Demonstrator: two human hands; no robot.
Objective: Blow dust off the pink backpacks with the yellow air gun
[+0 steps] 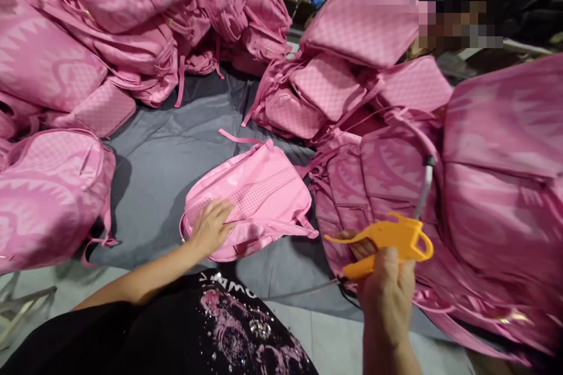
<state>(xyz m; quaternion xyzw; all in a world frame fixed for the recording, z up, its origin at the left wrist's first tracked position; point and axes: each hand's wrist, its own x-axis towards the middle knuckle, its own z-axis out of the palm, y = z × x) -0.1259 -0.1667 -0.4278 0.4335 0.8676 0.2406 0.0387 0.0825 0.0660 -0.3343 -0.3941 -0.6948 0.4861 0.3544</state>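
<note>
A pink backpack [259, 199] lies back-side up on a grey sheet [162, 152], its mesh panel and straps showing. My left hand [212, 225] rests on its left edge, fingers loosely spread and flat. My right hand [387, 290] is closed around an orange plastic air-blow gun [387, 240]. The gun's nozzle points left, and a grey hose [424, 184] rises from its top toward the pile on the right.
Heaps of pink patterned backpacks ring the sheet: far left [53, 199], top left [132, 12], centre back [343, 82] and right [492, 187]. Another person sits behind the back pile [457, 17]. A thin cord [303, 288] runs over the pale floor [334, 340].
</note>
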